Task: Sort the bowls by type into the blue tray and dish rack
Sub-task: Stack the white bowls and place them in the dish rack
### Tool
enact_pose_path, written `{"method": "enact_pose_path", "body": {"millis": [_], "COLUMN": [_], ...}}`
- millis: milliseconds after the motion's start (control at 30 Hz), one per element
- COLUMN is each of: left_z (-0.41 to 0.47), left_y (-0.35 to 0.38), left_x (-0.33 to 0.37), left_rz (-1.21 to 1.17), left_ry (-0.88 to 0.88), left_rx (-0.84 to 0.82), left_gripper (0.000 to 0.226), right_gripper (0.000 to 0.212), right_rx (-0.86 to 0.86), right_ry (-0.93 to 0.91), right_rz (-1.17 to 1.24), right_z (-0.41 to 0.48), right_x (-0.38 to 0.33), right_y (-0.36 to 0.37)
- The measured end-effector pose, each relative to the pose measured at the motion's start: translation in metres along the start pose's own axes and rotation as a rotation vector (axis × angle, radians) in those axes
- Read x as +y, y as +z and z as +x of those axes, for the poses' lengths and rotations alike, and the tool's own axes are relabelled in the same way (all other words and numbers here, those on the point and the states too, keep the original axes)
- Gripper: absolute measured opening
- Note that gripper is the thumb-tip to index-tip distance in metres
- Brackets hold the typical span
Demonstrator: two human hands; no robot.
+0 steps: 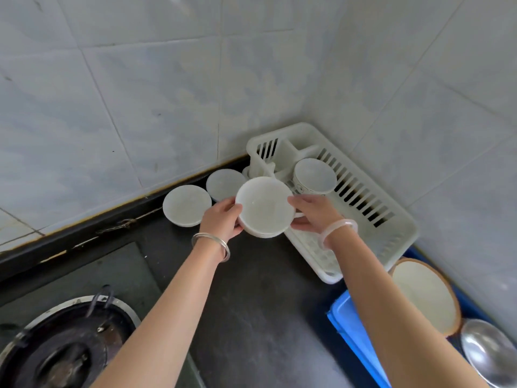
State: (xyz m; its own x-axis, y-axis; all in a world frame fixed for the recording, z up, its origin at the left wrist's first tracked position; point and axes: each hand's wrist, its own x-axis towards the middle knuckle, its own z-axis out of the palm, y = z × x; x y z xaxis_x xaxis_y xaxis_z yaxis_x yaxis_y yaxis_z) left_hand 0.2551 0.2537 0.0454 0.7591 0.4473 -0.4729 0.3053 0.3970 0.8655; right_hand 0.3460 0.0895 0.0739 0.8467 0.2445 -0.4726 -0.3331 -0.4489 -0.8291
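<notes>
A white bowl (264, 205), apparently the top of a small stack, is gripped at its left rim by my left hand (223, 219) and at its right rim by my right hand (313, 214). It hovers at the front left corner of the white dish rack (391, 219). Inside the rack stands a patterned white bowl (314, 176). Two more white bowls (187, 205) (223, 183) rest on the dark counter to the left. The blue tray (352, 331) at lower right holds a brown-rimmed bowl (425, 295) and a steel bowl (486, 354).
A gas stove burner (64, 348) sits at the lower left. Tiled walls (167, 93) meet in a corner right behind the rack. The dark counter (265, 303) stretches between the stove and the blue tray.
</notes>
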Motion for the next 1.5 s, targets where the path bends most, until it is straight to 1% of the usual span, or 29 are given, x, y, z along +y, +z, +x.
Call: {"method": "enact_pose_path", "body": {"millis": [100,133,200,300,467,567,633,733,933,1067,1167,1267,1333,1400,1500], "left_z": [0.005,0.008,0.013,0.021,0.033,0.042,0.048,0.055,0.065,0.069,0.070,0.073,0.074,0.074,0.074], "left_y": [0.046,0.061,0.093,0.136,0.195,0.215,0.223,0.232,0.242,0.244,0.245,0.243,0.243,0.243,0.242], "left_x": [0.014,0.017,0.020,0.017,-0.001,-0.016,-0.026,-0.040,-0.055,-0.059,-0.060,-0.062,-0.063,-0.064,-0.065], "left_rz": [0.020,0.038,0.097,0.145,0.283,0.326,0.338,0.364,0.421,0.407,0.408,0.396,0.391,0.400,0.424], "left_ry": [-0.025,-0.035,-0.050,-0.086,-0.161,-0.250,-0.308,-0.338,-0.344,-0.349,-0.338,-0.324,-0.307,-0.285,-0.268], "left_rx": [-0.098,-0.126,-0.185,-0.252,-0.307,-0.323,-0.325,-0.304,-0.332,-0.349,-0.359,-0.373,-0.377,-0.384,-0.390], "left_gripper": [0.019,0.019,0.027,0.032,0.033,0.035,0.035,0.035,0.036,0.038,0.038,0.038,0.040,0.042,0.042], "right_gripper": [0.021,0.021,0.024,0.030,0.037,0.033,0.038,0.059,0.063,0.060,0.056,0.051,0.046,0.041,0.041], "right_rx": [0.118,0.149,0.215,0.303,0.339,0.323,0.305,0.263,0.269,0.259,0.254,0.242,0.268,0.284,0.275], "right_ry": [0.029,0.043,0.063,0.086,0.168,0.221,0.239,0.279,0.334,0.352,0.330,0.264,0.216,0.189,0.182], "right_rz": [0.021,0.025,0.050,0.067,0.051,0.010,-0.068,-0.196,-0.264,-0.410,-0.495,-0.656,-0.747,-0.795,-0.841], "right_z": [0.006,0.008,0.013,0.022,0.036,0.047,0.055,0.064,0.077,0.078,0.083,0.083,0.082,0.082,0.078], "right_x": [-0.005,-0.006,-0.003,0.008,0.035,0.046,0.052,0.057,0.070,0.072,0.075,0.079,0.082,0.084,0.082], "right_y": [-0.042,-0.055,-0.081,-0.118,-0.161,-0.171,-0.176,-0.178,-0.177,-0.179,-0.181,-0.180,-0.181,-0.182,-0.181]}}
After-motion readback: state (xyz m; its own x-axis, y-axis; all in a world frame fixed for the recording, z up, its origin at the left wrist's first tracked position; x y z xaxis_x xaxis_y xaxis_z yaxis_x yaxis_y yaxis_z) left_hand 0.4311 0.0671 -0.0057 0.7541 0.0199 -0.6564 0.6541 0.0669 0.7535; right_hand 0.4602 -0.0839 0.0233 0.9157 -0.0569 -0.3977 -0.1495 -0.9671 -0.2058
